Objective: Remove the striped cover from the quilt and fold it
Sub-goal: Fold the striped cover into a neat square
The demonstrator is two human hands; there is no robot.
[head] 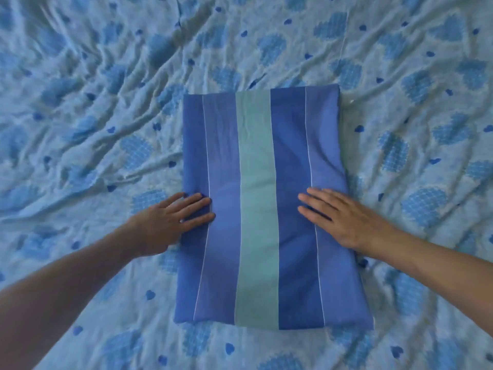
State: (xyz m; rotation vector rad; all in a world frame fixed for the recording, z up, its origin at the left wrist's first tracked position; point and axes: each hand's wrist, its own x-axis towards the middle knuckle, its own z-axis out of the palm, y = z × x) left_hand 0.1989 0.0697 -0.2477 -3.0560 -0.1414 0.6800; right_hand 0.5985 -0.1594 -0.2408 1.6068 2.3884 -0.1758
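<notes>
Blue-striped cover (266, 209), folded into a neat upright rectangle, lies in the middle of a bed on a wrinkled pale sheet (93, 102) printed with blue hearts. Its stripes run near to far: darker blues, thin white lines, one pale teal band down the centre. Left hand (170, 220) rests flat on its left edge, right hand (344, 217) on its right side, fingers (317, 198) straight and slightly spread.
</notes>
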